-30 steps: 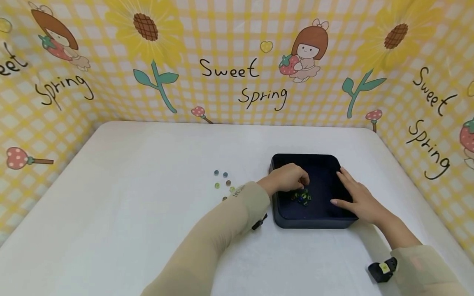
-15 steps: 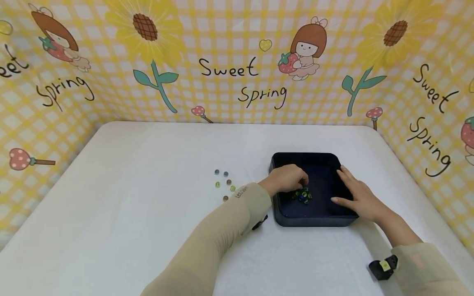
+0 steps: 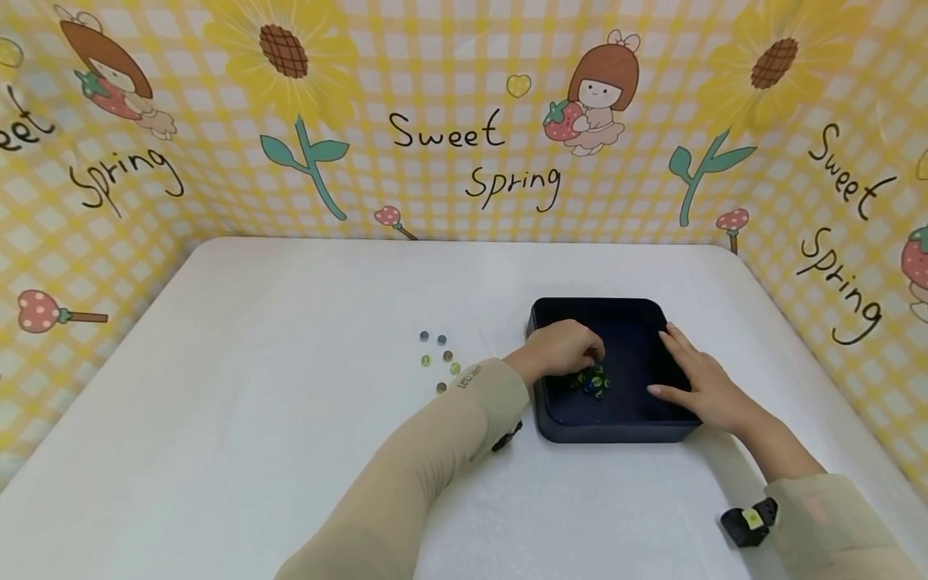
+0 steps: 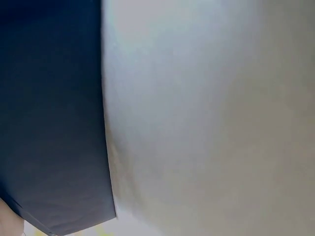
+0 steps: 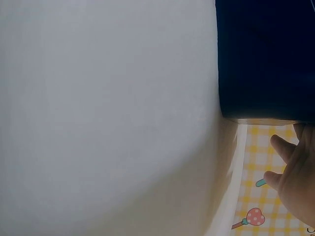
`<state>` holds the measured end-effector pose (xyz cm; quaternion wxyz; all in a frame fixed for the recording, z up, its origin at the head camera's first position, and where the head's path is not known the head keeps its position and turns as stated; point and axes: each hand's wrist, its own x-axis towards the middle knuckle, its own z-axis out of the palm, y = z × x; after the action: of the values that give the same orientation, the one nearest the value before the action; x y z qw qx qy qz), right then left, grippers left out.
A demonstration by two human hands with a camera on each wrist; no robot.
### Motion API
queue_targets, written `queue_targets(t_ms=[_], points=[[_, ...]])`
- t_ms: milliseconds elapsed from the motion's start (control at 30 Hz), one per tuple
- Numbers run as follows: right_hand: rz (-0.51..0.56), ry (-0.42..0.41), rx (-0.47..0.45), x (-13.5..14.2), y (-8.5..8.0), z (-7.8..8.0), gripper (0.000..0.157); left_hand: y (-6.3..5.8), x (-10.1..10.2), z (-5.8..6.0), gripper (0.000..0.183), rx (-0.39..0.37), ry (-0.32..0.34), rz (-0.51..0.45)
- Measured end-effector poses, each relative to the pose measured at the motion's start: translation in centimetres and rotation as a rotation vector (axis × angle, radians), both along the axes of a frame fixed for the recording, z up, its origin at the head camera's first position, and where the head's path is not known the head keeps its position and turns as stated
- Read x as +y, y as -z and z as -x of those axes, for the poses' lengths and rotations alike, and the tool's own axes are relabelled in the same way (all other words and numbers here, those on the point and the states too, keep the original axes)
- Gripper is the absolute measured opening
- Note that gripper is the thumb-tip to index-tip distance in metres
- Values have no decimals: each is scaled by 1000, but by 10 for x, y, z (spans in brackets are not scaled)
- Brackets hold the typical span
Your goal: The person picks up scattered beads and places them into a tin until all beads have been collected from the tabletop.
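A dark navy tray stands right of the table's middle, with a small cluster of green and blue glass marbles on its floor. My left hand reaches over the left wall into it, fingers bent down right above the cluster. Whether a marble sits between those fingertips is hidden. On the opposite side, my right hand rests against the tray's right wall, thumb over the rim and fingers spread. In the right wrist view, the right hand shows beside the tray's dark side.
Several loose marbles, bluish, yellow-green and brownish, lie on the white tabletop left of the tray, close to the left sleeve. A yellow checked cloth rises behind and on both sides of the table.
Both hands stay almost where they were. The marbles in the tray look slightly shifted beneath my left fingertips; the whole view has tilted very slightly.
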<state>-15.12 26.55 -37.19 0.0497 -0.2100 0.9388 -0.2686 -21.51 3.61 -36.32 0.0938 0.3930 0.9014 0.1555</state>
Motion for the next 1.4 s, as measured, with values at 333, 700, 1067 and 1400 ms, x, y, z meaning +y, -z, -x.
queue_targets(t_ms=[333, 700, 1067, 1400], points=[[-2, 8, -4, -1, 0, 0, 79, -3, -11, 2, 20, -120, -37, -327], [-2, 8, -8, 0, -1, 0, 79, -15, -38, -8, 23, -177, -36, -390], [-1, 9, 2, 2, 2, 1, 80, -18, -69, -16, 23, -214, -33, -430], [7, 6, 2, 1, 1, 1, 79, -22, -94, -10, 23, -199, -114, -441]])
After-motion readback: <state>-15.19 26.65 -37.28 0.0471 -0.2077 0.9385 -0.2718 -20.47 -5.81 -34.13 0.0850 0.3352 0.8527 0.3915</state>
